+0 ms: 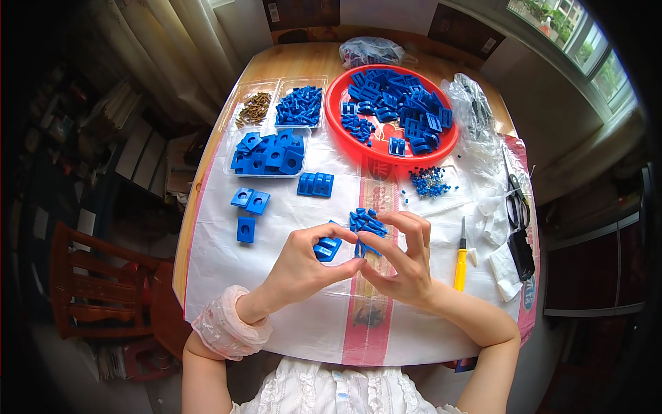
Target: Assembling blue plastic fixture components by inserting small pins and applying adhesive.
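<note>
My left hand and my right hand meet over the middle of the covered table. Thumbs and fingers of both pinch a small blue plastic piece; the fingertips hide part of its shape. Just beyond the fingers lies a small heap of narrow blue plastic parts. Behind my left hand, partly covered by it, rests a blue ribbed block. Farther off sits a pair of similar blue blocks. To the left are a few loose blue square plates with round holes.
A red round tray heaped with blue parts stands at the back. Left of it are clear boxes of brass-coloured pieces, blue parts and square plates. Tiny blue bits, a yellow-handled screwdriver and black scissors lie right.
</note>
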The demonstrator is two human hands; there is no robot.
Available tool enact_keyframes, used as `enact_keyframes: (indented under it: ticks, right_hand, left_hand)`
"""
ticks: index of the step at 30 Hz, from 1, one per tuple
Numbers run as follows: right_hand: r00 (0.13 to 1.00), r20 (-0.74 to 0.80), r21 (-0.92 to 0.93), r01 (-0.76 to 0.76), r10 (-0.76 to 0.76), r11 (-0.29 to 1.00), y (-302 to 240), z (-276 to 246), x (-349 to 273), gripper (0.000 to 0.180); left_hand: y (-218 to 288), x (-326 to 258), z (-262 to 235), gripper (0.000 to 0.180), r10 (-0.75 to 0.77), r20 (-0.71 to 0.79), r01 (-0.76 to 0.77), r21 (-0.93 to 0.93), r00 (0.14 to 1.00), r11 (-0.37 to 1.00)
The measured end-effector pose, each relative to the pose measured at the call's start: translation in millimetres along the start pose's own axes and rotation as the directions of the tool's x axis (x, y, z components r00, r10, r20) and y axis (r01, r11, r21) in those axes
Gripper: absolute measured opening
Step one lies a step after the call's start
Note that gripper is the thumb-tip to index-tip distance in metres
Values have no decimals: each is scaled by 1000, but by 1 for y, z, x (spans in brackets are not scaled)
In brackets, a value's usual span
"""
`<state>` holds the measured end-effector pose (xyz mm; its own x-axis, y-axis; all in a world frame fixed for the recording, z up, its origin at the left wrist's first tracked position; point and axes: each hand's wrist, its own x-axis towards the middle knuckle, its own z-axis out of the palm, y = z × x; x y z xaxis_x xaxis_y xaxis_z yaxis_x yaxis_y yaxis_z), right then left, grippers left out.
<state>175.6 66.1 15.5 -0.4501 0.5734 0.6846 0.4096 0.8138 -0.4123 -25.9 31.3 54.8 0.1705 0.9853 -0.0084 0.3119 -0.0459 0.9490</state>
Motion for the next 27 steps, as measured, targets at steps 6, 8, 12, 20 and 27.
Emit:
enact_keyframes:
  ticks: [6, 8, 12, 20, 27]
  right_hand:
    - [1000, 3, 44, 12, -13, 999, -2, -5, 4, 52]
    - [1000, 19, 99, 6, -8, 995, 0, -6, 4, 52]
    - [998, 54, 185, 2, -12, 983, 0, -9, 5, 55]
    - [997, 71, 289, -22, 1, 957, 0, -12, 7, 58]
    - [997, 73, 303, -14, -9, 953, 0, -12, 9, 55]
  left_hand:
    - [-3, 4, -7, 29, -17, 97, 22, -53, 995, 998]
    - [-6, 5, -10, 28, -60, 149, 73, -86, 987, 994]
    - [-19, 7, -13, 28, -85, 234, 129, -181, 968, 975]
    - [-21, 10, -14, 29, -111, 366, 257, -380, 924, 888]
    - [-25, 10, -12, 30, -93, 388, 266, -421, 917, 867]
